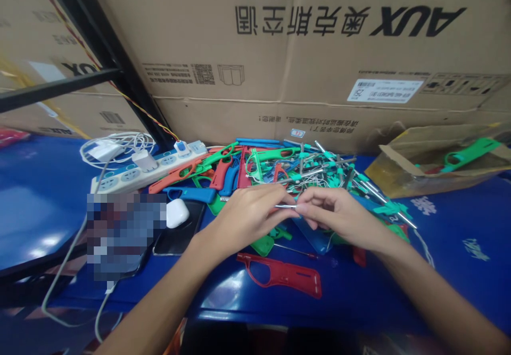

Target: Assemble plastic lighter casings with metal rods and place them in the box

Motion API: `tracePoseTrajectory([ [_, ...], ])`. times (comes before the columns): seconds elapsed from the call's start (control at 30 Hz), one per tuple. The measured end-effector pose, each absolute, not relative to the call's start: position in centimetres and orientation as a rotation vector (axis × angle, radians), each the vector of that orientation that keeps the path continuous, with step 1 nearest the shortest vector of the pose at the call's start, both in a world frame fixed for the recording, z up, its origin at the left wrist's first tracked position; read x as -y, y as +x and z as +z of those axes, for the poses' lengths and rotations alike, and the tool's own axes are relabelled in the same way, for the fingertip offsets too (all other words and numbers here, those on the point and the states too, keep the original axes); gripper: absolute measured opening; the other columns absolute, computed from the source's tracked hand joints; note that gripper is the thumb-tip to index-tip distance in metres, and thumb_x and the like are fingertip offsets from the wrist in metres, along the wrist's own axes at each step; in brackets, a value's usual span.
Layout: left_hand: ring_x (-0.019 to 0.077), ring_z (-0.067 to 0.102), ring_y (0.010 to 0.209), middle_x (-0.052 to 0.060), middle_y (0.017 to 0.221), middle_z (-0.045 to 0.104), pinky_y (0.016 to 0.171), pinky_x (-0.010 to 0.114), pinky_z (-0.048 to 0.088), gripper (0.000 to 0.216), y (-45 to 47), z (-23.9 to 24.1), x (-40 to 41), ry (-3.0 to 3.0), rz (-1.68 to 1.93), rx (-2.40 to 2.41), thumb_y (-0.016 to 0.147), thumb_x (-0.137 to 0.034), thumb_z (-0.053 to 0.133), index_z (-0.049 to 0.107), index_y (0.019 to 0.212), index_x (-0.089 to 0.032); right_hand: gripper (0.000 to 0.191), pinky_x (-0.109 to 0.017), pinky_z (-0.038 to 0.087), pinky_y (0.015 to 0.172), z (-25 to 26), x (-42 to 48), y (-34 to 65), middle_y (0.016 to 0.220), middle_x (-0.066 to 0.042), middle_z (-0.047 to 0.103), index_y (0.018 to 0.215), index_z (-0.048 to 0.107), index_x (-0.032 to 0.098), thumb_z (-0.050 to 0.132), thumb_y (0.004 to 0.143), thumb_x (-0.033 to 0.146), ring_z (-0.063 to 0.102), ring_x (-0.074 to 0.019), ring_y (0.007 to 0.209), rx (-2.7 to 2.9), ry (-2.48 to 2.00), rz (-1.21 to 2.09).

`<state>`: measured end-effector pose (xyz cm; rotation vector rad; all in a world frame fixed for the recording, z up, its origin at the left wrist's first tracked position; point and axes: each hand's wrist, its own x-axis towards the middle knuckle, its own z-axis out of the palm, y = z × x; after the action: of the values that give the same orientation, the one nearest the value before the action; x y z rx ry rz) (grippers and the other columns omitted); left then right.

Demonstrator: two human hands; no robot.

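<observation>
My left hand [251, 211] and my right hand [331, 211] meet above the blue table, both pinching a thin silvery metal rod [286, 206]. The rod's ends are hidden in my fingers. Just below lies a red lighter casing half [287, 278] with a trigger loop. Behind my hands spreads a pile of metal lighter tubes with teal-green fittings and thin wires [319, 166]. Left of that pile are green, red and blue lighter casings [221, 176]. A green casing piece [263, 244] and another thin rod [295, 250] lie under my hands.
A white power strip [159, 166] with chargers and cables stands at the left. Near it lie a blurred-out phone [128, 238], a dark phone [179, 243] and a white earbud case [176, 214]. An open carton [423, 174] holds a green casing at right. Large cardboard [279, 67] backs the table.
</observation>
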<state>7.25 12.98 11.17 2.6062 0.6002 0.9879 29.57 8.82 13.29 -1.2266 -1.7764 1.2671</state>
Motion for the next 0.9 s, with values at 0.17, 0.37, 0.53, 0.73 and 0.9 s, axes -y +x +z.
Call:
tracePoseTrajectory([
  [0.17,0.0177,0.071,0.087,0.004,0.094,0.074,0.077,0.032,0.058,0.022,7.3,11.7,-12.7,2.64,0.988,-0.6,0.102,-0.04,0.064,0.064,0.101,-0.018,0.031,-0.025,0.036,0.055,13.3,-8.8,29.8,0.063,0.004,0.057,0.084,0.068,0.021,0.067,0.094,0.051,0.049,-0.0097,0.058,1.785,-1.233,1.267],
  [0.37,0.0169,0.071,0.087,0.002,0.093,0.074,0.076,0.03,0.057,0.017,7.3,12.3,-12.5,2.687,1.009,-0.659,0.104,-0.035,0.059,0.064,0.098,-0.02,0.039,-0.024,0.037,0.051,13.4,-8.9,30.5,0.068,0.003,0.059,0.083,0.065,0.02,0.058,0.1,0.055,0.046,-0.0079,0.054,1.756,-1.153,1.399],
  [0.53,0.0162,0.069,0.083,0.001,0.089,0.072,0.072,0.029,0.053,0.015,6.8,12.6,-12.8,2.661,1.07,-0.69,0.103,-0.031,0.06,0.062,0.094,-0.019,0.039,-0.024,0.035,0.047,13.6,-9.2,31.6,0.075,0.002,0.062,0.1,0.069,0.02,0.054,0.102,0.055,0.04,-0.0055,0.049,1.709,-1.17,1.465],
  [0.73,0.0164,0.07,0.088,0.002,0.094,0.073,0.076,0.029,0.053,0.01,6.2,12.9,-13.3,2.673,1.172,-0.725,0.102,-0.029,0.06,0.064,0.101,-0.02,0.035,-0.025,0.043,0.05,14.3,-9.1,31.9,0.097,-0.003,0.071,0.117,0.068,0.026,0.07,0.092,0.049,0.057,-0.0114,0.065,1.778,-1.296,1.424],
  [0.9,0.0174,0.069,0.089,0.003,0.097,0.073,0.078,0.031,0.053,0.012,5.2,13.2,-13.1,2.693,1.199,-0.734,0.103,-0.027,0.058,0.068,0.107,-0.021,0.038,-0.034,0.057,0.081,13.8,-8.0,31.2,0.126,-0.007,0.068,0.128,0.058,0.028,0.066,0.096,0.048,0.066,-0.0232,0.109,1.871,-1.242,1.089],
])
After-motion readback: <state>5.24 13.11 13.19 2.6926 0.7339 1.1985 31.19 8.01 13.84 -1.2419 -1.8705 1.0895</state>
